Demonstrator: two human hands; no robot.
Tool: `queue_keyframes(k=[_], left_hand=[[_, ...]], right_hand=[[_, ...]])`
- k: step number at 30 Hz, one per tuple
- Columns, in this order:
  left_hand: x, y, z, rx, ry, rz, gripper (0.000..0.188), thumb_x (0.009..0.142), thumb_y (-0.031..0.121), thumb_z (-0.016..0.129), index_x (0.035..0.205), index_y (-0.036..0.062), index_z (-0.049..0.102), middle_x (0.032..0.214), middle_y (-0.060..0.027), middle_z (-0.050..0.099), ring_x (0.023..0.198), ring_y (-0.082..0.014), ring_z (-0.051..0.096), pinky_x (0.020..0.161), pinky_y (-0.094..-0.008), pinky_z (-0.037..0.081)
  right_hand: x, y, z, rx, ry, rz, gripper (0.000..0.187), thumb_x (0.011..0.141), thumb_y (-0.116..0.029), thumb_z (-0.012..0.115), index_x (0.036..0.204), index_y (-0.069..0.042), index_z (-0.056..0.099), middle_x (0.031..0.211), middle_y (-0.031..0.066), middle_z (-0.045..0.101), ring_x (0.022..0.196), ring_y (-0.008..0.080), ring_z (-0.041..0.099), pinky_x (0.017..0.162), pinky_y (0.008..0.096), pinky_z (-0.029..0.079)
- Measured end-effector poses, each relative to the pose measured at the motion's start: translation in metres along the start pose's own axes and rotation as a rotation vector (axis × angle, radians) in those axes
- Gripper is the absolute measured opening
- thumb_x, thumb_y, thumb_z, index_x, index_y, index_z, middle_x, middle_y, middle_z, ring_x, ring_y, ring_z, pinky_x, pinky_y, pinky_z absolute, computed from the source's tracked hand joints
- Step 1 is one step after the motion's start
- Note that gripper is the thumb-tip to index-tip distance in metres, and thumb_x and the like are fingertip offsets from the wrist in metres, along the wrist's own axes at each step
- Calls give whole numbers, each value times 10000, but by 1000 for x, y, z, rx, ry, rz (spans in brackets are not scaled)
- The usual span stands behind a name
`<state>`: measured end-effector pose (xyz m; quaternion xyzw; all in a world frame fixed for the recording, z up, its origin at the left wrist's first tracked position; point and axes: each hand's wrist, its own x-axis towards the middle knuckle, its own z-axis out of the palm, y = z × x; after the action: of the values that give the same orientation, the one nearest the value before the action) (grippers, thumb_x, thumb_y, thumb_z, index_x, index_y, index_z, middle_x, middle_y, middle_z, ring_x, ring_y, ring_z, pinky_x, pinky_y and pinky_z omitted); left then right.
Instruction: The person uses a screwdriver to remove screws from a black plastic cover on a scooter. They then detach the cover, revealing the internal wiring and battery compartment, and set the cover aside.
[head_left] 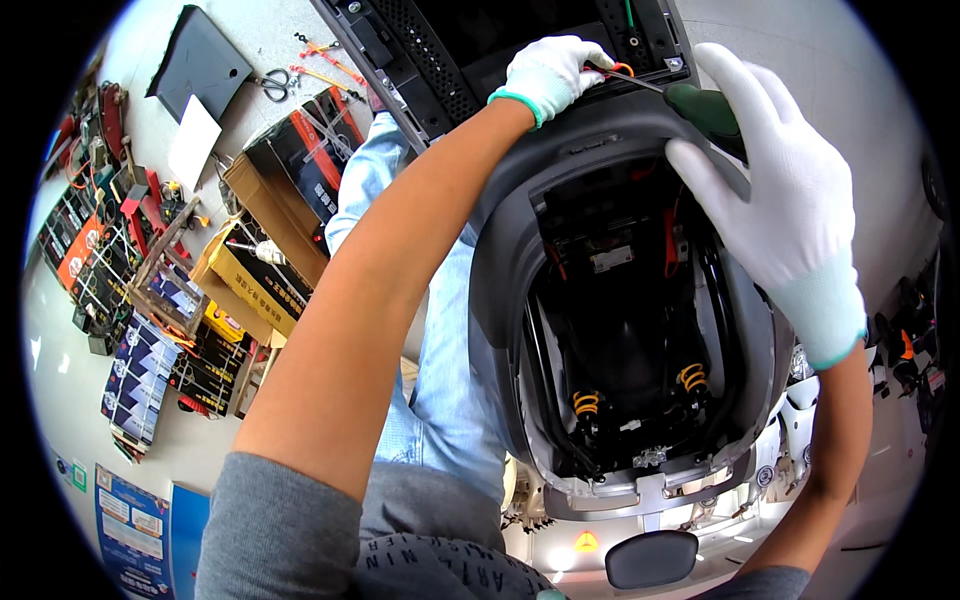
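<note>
My left hand [552, 78], in a white knitted glove with a green cuff edge, reaches over the black frame of a scooter-like vehicle. Its fingertips are pinched on a short red and yellow wire [626, 69] at the edge of an open black compartment [520, 30]. In my gloved right hand [790, 180] is a screwdriver [706, 112] with a dark green handle. Its thin shaft points left toward the wire and my left fingertips, and its tip is partly hidden there. Below both hands lies the grey body shell [500, 290] around a dark open bay.
Yellow coil springs [586, 403] sit inside the bay. On the left floor are an open cardboard box [262, 285], scissors [272, 86], a dark grey panel [203, 65] and several stacked boxed batteries [140, 375]. My leg in light jeans [440, 340] is beside the shell.
</note>
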<state>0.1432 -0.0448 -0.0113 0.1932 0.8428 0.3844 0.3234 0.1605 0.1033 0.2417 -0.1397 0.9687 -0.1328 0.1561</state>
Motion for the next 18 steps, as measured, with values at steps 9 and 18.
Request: queue_keyframes(k=[9,18], left_hand=[[1,3,-1,73,10,18,214,819,251,702,1023,187,698,843,-45,680,763,-203,651,697,-302,522],[-1,7,-1,91,15,28,203,820,285,696,1007,205,704,784,-42,659,714,-201,631,673,-300,514]], right_hand=[[-11,-1,1,48,6,35,357,869,-125,619,1215,-78,545,1003,103,647,837,286,657,738,309,524],[-12,10,4,27,-35,151,401,869,-172,644,1246,-87,540,964,122,667,844,310,656,757,328,522]])
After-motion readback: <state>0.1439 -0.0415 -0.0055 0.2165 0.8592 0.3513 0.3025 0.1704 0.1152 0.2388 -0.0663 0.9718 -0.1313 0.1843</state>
